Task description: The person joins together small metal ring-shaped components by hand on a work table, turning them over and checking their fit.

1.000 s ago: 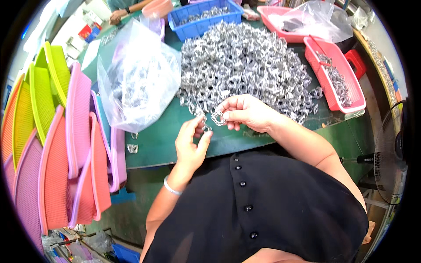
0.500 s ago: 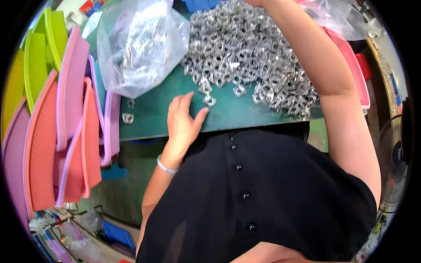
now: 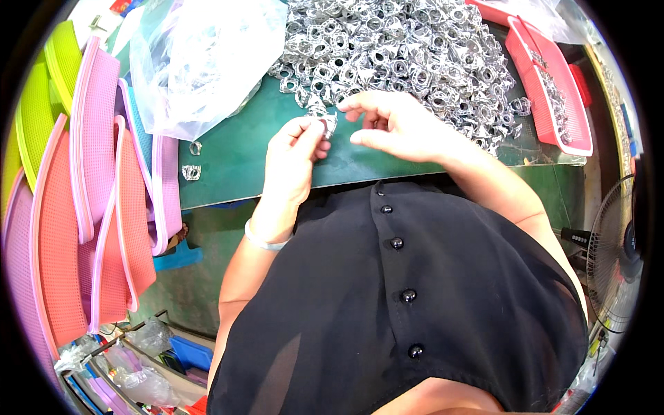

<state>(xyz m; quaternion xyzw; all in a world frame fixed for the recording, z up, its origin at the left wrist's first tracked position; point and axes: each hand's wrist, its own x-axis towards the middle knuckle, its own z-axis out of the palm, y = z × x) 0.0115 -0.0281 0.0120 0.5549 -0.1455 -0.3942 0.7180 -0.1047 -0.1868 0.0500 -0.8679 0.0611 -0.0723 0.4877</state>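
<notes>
Head view shows the left hand [image 3: 294, 155] pinching a small silver metal part [image 3: 328, 125] between thumb and fingertips at the near edge of the green table [image 3: 235, 162], fingers narrow and closed on it. Just beside it, the right hand [image 3: 398, 128] hovers with fingers loosely spread and curled, apparently holding nothing, its fingertips almost at the part. Right behind both hands lies the big heap of silver parts [image 3: 394, 48], its near fringe touching the area where they work. To handle the part well, I judge the pinch should stay at its edges so the right fingers can reach its middle, and the hands should keep clear of the heap's fringe so loose pieces are not dragged along. Two stray parts [image 3: 191, 171] lie apart to the left, near a clear plastic bag [image 3: 200, 62]. Stacked coloured baskets [image 3: 76, 187] stand further left; a red tray [image 3: 553, 90] sits at the right.
</notes>
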